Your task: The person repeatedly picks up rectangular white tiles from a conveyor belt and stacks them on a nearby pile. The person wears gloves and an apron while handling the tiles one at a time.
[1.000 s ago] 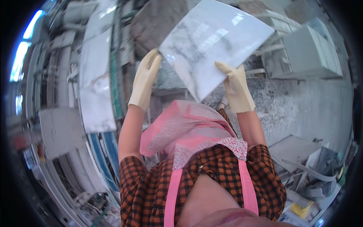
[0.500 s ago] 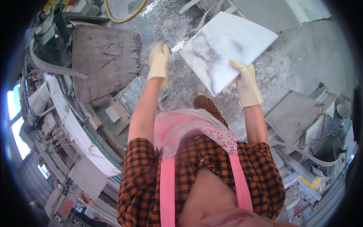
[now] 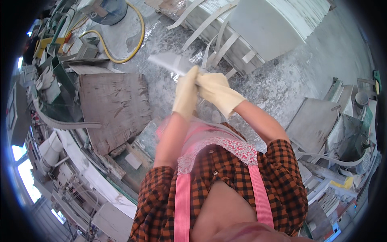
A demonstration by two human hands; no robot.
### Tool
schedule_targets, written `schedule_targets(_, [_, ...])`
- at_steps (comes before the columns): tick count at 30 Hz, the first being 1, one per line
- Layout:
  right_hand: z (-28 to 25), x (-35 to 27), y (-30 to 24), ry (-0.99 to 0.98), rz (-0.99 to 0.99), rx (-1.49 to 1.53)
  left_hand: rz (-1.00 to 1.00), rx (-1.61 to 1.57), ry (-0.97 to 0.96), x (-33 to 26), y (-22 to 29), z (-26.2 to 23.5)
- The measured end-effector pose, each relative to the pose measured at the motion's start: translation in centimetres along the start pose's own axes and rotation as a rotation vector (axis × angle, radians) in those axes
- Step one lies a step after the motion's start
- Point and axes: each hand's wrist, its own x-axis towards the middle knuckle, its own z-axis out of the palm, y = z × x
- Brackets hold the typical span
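A white, grey-veined marble slab (image 3: pixel 167 62) is tilted nearly edge-on in front of me, its far end smeared by motion. My left hand (image 3: pixel 186 92), in a cream rubber glove, is closed at the slab's near end. Right beside it, my right hand (image 3: pixel 219 90), gloved the same way, has its fingers wrapped round that end too. The two gloves touch, and they hide the part of the slab between them. Below them hangs my pink apron (image 3: pixel 201 135).
Large pale slabs (image 3: pixel 266 30) with loose straps stand ahead on the wet grey floor (image 3: pixel 262 92). At the far left are a yellow hose (image 3: pixel 142 32) and a blue bucket (image 3: pixel 109 11). A worn brown board (image 3: pixel 111 109) lies left; a grey panel (image 3: pixel 312 123) leans right.
My right hand has swung the marble slab leftward and turned it from broad face to nearly edge-on. My left hand has come across to meet it and closed on the slab.
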Motion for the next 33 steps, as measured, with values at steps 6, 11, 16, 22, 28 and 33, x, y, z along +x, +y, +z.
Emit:
schedule_targets(6, [4.1, 7.9, -7.5, -0.016, -0.304, -0.079, -0.085, -0.351, 0.158, 4.5, 3.3, -12.4])
schedule_targets(11, [-0.9, 10.4, -4.0, 0.255, -0.667, 0.117, 0.139, -0.401, 0.227, 7.4, 8.9, -15.0])
schedule_targets(16, [-10.9, 7.6, 8.8, 0.601, -0.015, 0.315, 0.273, -0.408, 0.177, 10.0, 15.5, -12.9])
schedule_targets(22, [-22.4, 7.6, 19.2, 0.963, 0.078, 0.309, 0.400, -0.392, -0.036, 13.0, 20.6, -4.6])
schedule_targets(28, [-30.6, 14.3, 29.2, 0.886, 0.315, -0.066, 0.257, -0.370, -0.176, 20.6, 23.1, 6.1])
schedule_targets(33, [-34.4, 19.2, 35.9, 0.999, 0.362, -0.612, 0.031, -0.169, -0.417, 31.0, 24.0, 16.8])
